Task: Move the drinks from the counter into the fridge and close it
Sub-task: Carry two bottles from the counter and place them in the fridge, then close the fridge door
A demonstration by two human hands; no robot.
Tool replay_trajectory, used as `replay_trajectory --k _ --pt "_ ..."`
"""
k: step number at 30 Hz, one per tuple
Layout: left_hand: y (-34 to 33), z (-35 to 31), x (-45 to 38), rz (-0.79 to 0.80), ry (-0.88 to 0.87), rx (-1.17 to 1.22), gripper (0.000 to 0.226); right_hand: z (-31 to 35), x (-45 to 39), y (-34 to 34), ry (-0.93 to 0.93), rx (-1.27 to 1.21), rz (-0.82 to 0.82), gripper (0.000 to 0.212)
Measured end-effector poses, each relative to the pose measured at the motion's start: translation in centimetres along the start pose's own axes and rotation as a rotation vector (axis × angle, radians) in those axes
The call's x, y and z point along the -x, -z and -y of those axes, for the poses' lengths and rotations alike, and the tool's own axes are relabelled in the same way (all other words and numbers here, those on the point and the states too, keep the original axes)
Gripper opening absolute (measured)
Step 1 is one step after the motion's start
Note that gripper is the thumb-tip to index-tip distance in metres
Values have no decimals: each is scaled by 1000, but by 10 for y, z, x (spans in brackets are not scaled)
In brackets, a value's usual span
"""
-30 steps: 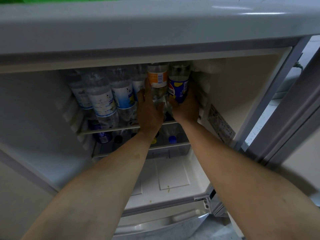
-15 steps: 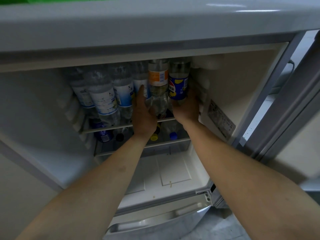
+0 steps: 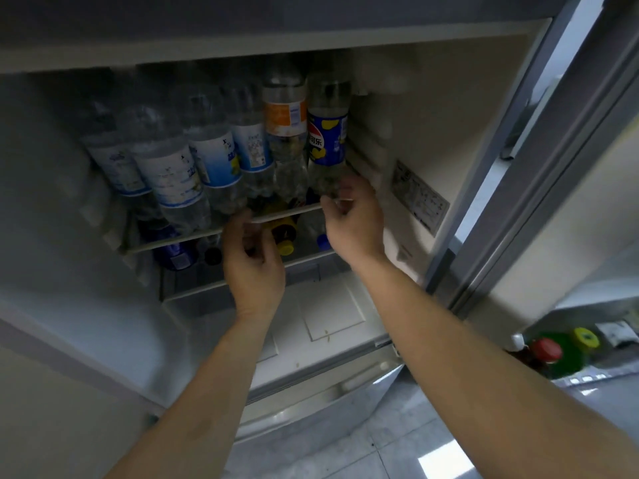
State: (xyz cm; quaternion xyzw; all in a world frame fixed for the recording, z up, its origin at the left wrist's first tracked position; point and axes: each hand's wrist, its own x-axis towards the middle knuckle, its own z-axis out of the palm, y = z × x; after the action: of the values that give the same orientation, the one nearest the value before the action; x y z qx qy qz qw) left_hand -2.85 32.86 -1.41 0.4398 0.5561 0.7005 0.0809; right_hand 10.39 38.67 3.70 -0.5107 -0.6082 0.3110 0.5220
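The fridge [image 3: 449,108] stands open. Several clear bottles stand in a row on its upper shelf [image 3: 173,240]. At the row's right end are an orange-label bottle [image 3: 285,133] and a blue-and-yellow-label bottle [image 3: 327,140]. My left hand [image 3: 254,267] hovers just in front of the shelf edge, fingers loosely curled, holding nothing. My right hand [image 3: 354,219] is at the base of the blue-label bottle, fingers relaxed; whether it touches the bottle is unclear. More bottles with yellow [image 3: 286,248] and blue [image 3: 323,240] caps lie on the shelf below.
The fridge door [image 3: 570,160] stands open to the right. On its lower rack [image 3: 587,369] sit bottles with a red cap [image 3: 546,350] and a yellow cap [image 3: 585,337]. A white drawer lid [image 3: 332,316] lies under the shelves, and below it a grey tiled floor [image 3: 397,444].
Both hands have let go of the orange-label and blue-label bottles and drawn back toward me, down to the shelf edge. The bottles now stand on the shelf. The camera has tilted down.
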Motion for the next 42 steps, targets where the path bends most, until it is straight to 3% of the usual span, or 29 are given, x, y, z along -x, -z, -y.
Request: replay_trajectory --k 9,13,19,24,32,38,42 --pt "25 -14 90 98 154 -76 25 -46 105 52 -186 -26 140 20" --pt "17 -32 149 152 280 -82 20 -75 156 98 -272 -65 118 15" --pt "-11 -62 264 287 361 -60 31 -126 228 212 -342 -60 43 24" --pt "-35 -87 354 370 466 -95 39 -174 260 332 -513 -20 -56 10" --pt "-80 -117 407 458 498 -105 30 -214 199 467 -599 -9 -340 10" --pt "-123 -131 392 496 420 -61 38 -201 113 521 -544 -43 -460 25" --pt "-142 -139 390 498 413 -61 44 -178 49 543 -515 -152 -434 27"
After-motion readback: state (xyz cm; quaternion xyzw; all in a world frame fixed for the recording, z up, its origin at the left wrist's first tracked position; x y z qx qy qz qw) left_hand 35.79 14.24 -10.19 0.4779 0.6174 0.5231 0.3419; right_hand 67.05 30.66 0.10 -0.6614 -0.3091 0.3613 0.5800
